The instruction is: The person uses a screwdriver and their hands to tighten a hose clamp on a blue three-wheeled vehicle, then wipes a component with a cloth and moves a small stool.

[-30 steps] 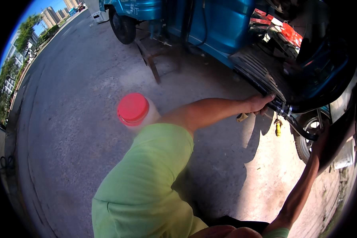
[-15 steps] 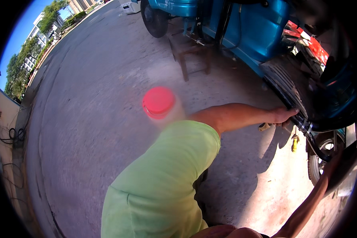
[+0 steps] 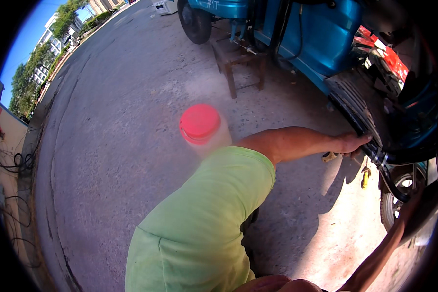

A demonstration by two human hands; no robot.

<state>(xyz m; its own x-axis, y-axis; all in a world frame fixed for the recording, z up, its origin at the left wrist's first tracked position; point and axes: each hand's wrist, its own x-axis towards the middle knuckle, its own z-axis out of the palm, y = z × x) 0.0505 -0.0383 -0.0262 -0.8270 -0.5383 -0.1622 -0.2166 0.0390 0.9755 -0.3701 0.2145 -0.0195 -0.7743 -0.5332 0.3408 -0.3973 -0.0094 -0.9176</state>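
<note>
My left hand (image 3: 351,143) reaches across to the black tube (image 3: 357,121) along the lower edge of a blue vehicle (image 3: 321,39). Its fingers are curled and closed against the tube's side. A tan, handle-like piece (image 3: 329,156) pokes out below the fingers; whether the hand grips it or only the tube is unclear. My right hand (image 3: 414,204) is at the far right, beside the spoked wheel (image 3: 390,209). Deep shadow hides its fingers and anything in them. Between the two hands, a yellow-handled tool (image 3: 365,179) lies on the concrete.
A cloudy tub with a red lid (image 3: 200,121) stands by my left upper arm. A small wooden stool (image 3: 241,61) is under the vehicle, near a black wheel (image 3: 195,22). Black cables (image 3: 22,163) hang along the wall at left. Red-and-white panels (image 3: 387,53) show behind the vehicle.
The whole view has shifted slightly, so things appear a little farther right. My left hand stays at the black tube, and my right hand stays by the spoked wheel.
</note>
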